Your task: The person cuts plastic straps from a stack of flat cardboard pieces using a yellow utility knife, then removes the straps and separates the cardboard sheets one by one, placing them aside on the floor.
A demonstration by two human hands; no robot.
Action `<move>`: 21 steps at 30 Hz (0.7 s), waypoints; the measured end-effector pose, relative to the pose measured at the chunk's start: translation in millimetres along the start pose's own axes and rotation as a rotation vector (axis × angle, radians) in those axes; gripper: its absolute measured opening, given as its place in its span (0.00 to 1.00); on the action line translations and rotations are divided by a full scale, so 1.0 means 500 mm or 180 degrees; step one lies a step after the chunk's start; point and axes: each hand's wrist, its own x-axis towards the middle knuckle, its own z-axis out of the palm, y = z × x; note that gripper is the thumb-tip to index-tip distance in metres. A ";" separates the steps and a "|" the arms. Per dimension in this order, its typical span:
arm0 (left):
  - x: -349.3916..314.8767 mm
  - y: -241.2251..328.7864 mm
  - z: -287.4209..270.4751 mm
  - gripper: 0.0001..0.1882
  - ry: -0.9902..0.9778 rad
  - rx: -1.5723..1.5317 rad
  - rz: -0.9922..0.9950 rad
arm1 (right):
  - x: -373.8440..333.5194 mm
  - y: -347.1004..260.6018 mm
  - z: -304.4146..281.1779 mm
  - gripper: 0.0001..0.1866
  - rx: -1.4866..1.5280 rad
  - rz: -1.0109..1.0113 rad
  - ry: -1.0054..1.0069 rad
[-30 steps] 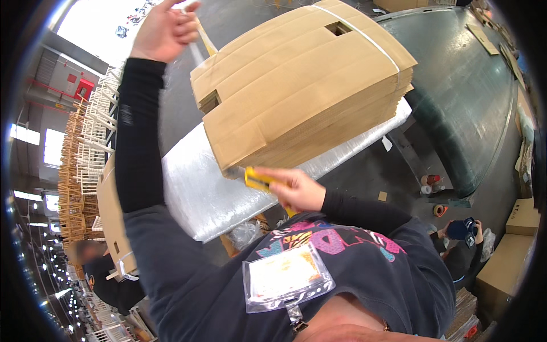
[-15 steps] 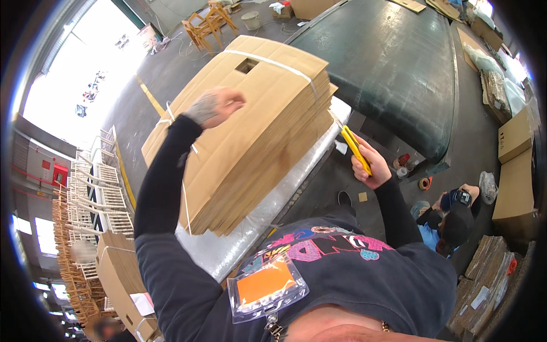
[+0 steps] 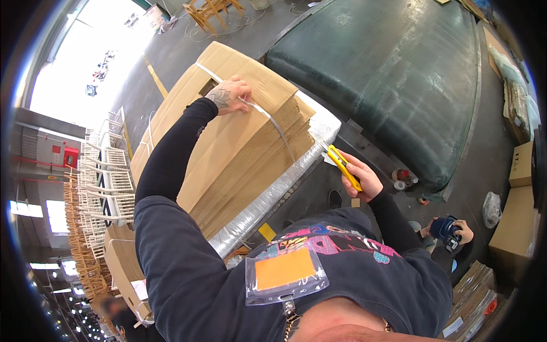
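Observation:
A tall stack of flat brown cardboard (image 3: 228,145) lies in front of me, bound with white plastic strapping (image 3: 263,112). My left hand (image 3: 231,95) is closed on that strap at the top of the stack, beside a rectangular cut-out (image 3: 208,87) in the uppermost sheet. My right hand (image 3: 364,180) grips a yellow utility knife (image 3: 344,167), its blade end pointing up and left toward the stack's right corner. The blade appears apart from the cardboard. Under the stack is a support wrapped in clear plastic film (image 3: 242,225).
A wide dark green conveyor belt (image 3: 376,74) stands beyond the stack. A person crouches at the lower right, hands on a dark object (image 3: 447,229). Cardboard boxes (image 3: 515,222) line the right side. White chair frames (image 3: 117,194) are stacked at the left.
My left hand has moved from above the cardboard onto the strap and closed on it. My right hand still holds the knife, now lower in view. The view has shifted.

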 end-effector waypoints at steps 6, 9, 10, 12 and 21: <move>0.027 -0.014 -0.032 0.10 -0.0596 0.0090 0.0060 | 0.054 -0.043 -0.014 0.30 0.0096 0.0059 -0.0494; 0.066 -0.003 -0.048 0.12 -0.1561 -0.0147 -0.0601 | 0.068 -0.053 -0.019 0.28 0.0215 0.0079 -0.0614; 0.073 0.003 -0.051 0.11 -0.1586 -0.0195 -0.0583 | 0.074 -0.058 -0.019 0.28 0.0165 0.0091 -0.0590; 0.086 0.012 -0.062 0.11 -0.1657 -0.0254 -0.0540 | 0.089 -0.078 0.003 0.28 0.0093 0.0082 -0.0548; 0.059 -0.007 -0.066 0.11 -0.1505 -0.1322 -0.0679 | 0.236 -0.139 0.113 0.26 -0.1352 -0.0031 -0.0606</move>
